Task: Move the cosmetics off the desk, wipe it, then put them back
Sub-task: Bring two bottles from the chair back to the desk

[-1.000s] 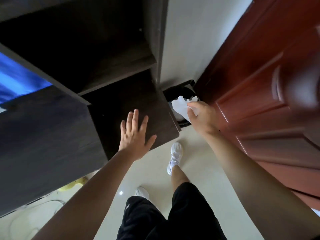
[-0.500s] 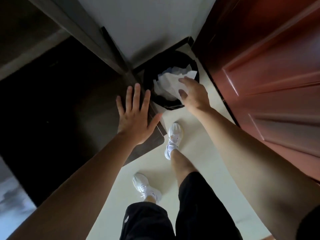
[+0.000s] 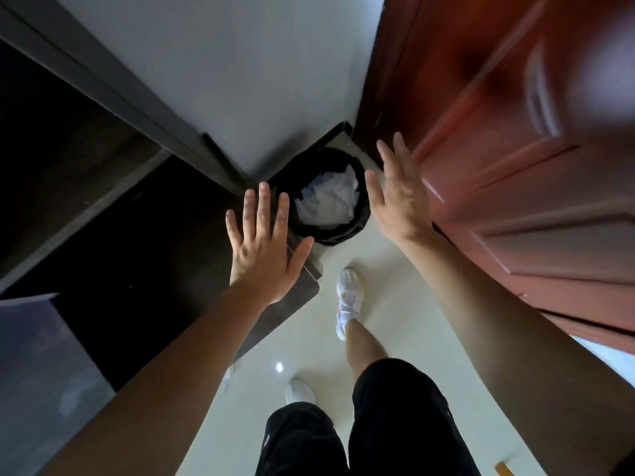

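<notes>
1. Right hand [image 3: 395,197] has let go of the white tissue [image 3: 330,201]. Half a second ago it pinched the wad over the bin [image 3: 343,237]; now the wad lies inside, centre of frame, and the hand has shifted right.
2. Right hand fingers are straight and released, holding nothing. It hovers just beside the bin's right rim, in front of the red-brown door [image 3: 515,207].
3. Left hand [image 3: 264,249] is palm down on the corner of the dark desk [image 3: 137,255], just left of the bin, with fingers spread flat and grasping nothing. It reads as a brace while the person leans over the bin.
4. Bin sits on the floor [image 3: 395,290] in the corner between the desk side, the white wall [image 3: 240,80] and the door, which probably explains the lean and reach.
5. One white shoe [image 3: 348,297] is stepped toward the bin, lower centre, consistent with that reach.
6. Cosmetics are not in frame, so I can't tell where they're parked.
7. Judgement: with the tissue binned, the wipe looks finished. What's left is putting the cosmetics back.
8. Both hands are free for that, but it needs a turn away from this corner first.
</notes>
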